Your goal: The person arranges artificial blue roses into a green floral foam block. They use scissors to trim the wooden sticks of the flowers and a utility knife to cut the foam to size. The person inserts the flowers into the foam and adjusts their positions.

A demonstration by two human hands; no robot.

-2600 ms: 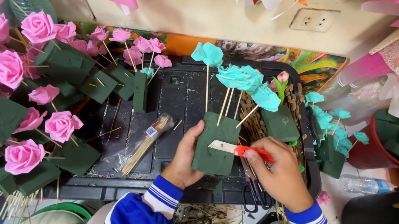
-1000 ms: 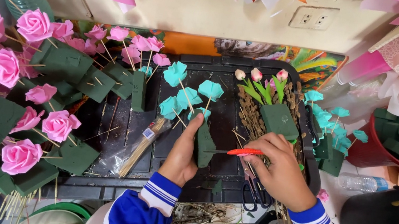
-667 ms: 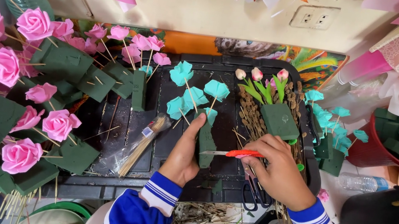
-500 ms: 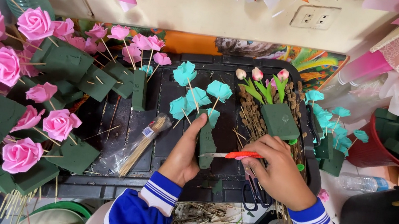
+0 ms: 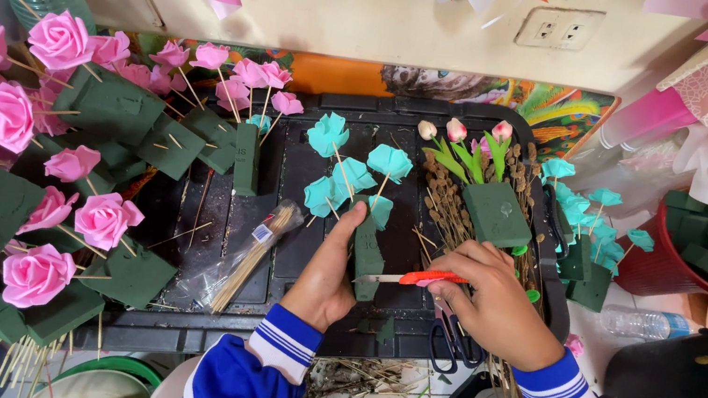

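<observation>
A narrow green foam block (image 5: 366, 253) is stood on edge on the black tray (image 5: 207, 233), gripped at its side by the left hand (image 5: 328, 271). An orange-handled knife (image 5: 417, 278) is pinched in the right hand (image 5: 494, 302), its blade set against the foam. The foam is judged light, crumbly and easily dented; the teal paper roses (image 5: 348, 174) on thin sticks look fragile.

Green foam block (image 5: 367, 253) upright, orange-handled knife (image 5: 406, 278) against it
</observation>
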